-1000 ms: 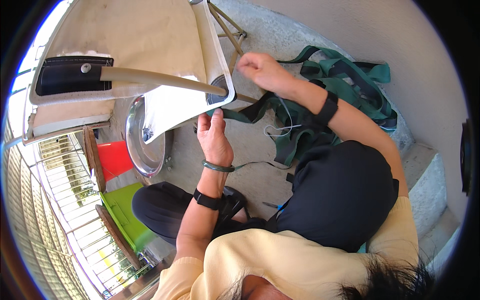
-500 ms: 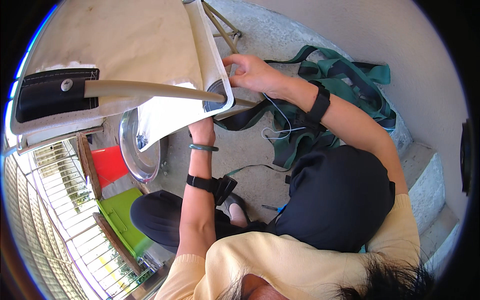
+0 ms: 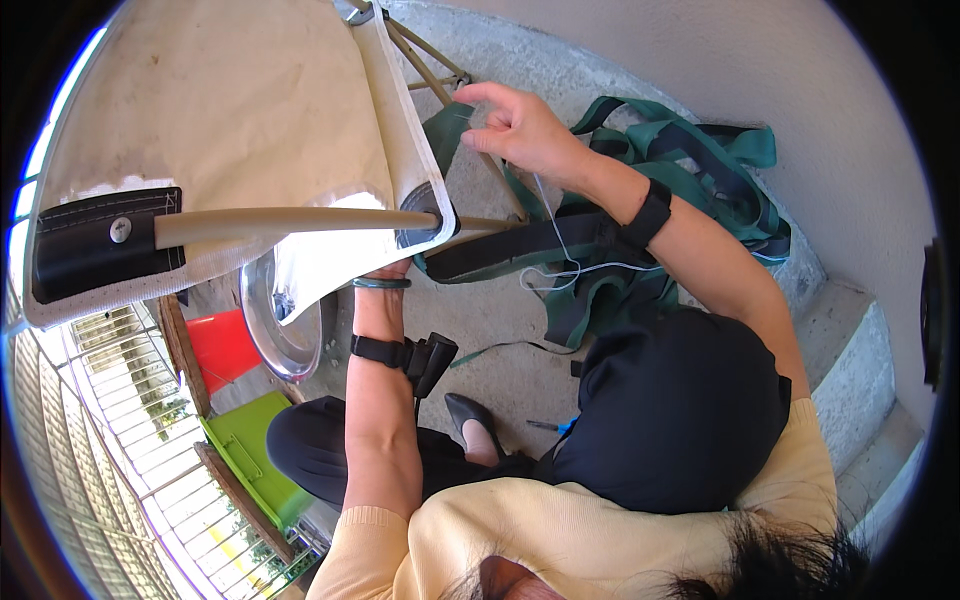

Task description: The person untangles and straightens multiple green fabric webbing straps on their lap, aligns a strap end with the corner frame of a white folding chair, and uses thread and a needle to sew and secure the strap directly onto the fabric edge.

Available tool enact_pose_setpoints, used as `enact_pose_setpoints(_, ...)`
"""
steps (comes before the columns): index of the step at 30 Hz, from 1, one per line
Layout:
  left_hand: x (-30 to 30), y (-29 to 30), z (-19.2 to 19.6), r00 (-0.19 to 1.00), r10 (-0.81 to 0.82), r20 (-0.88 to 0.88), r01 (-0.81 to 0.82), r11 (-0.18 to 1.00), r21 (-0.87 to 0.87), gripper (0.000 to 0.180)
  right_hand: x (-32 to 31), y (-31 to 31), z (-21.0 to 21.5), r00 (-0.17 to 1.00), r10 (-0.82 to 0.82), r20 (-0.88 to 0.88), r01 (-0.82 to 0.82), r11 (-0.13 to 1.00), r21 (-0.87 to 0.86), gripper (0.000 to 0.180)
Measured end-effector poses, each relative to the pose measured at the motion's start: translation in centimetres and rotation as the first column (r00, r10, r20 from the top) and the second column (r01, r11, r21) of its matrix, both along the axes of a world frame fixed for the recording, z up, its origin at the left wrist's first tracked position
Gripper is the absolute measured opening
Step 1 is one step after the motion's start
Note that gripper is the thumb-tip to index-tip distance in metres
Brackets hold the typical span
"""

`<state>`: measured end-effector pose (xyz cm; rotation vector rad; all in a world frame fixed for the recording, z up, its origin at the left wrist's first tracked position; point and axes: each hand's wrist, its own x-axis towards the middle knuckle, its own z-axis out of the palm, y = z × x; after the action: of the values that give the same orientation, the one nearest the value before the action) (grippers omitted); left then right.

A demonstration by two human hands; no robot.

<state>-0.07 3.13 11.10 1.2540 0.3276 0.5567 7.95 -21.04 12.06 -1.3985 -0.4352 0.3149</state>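
Note:
A folding seat with beige fabric [image 3: 250,110] and a tan tubular bar [image 3: 300,219] fills the upper left. Under its white-edged corner reaches my left hand [image 3: 385,271], its fingers hidden by the fabric. My right hand [image 3: 520,128] is raised beside the seat's right edge, thumb and forefinger apart and the other fingers curled. A thin white cord [image 3: 562,240] trails from beneath that hand in a loose loop. Green-and-black webbing [image 3: 505,250] passes under the seat corner; a green piece of it [image 3: 447,135] shows between the fabric and my right fingertips.
Piled webbing [image 3: 715,185] lies to the right by the wall [image 3: 800,90]. A metal basin [image 3: 290,345], a red object [image 3: 230,348] and a green plastic object [image 3: 250,445] stand at left beside a railing [image 3: 130,430]. A blue-handled tool [image 3: 566,427] lies near my shoe [image 3: 468,412].
My right hand has moved away from the fabric edge, up and to the right. The seat and my left arm have shifted slightly left. The green webbing piece by the edge has come into view.

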Motion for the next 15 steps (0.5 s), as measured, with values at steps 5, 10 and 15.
enact_pose_setpoints(5, 0.5, 0.9, -0.5, 1.000, 0.010, 0.028, -0.010, 1.000, 0.007, 0.037, 2.5, -0.4, -0.7, 0.974, -0.010, -0.228, 0.030, 0.996, 0.082, 0.045)
enact_pose_setpoints(10, 1.0, 1.8, -1.3, 0.995, 0.045, 0.092, -0.047, 0.999, 0.022, 0.039, 3.0, -0.9, -1.4, 0.921, 0.143, -0.363, -0.166, 0.986, -0.031, 0.041)
enact_pose_setpoints(15, 1.3, 4.1, -2.0, 0.982, 0.065, 0.180, -0.083, 0.992, 0.090, 0.041, 2.2, -0.9, -1.3, 0.945, 0.024, -0.326, -0.093, 0.976, -0.198, 0.035)
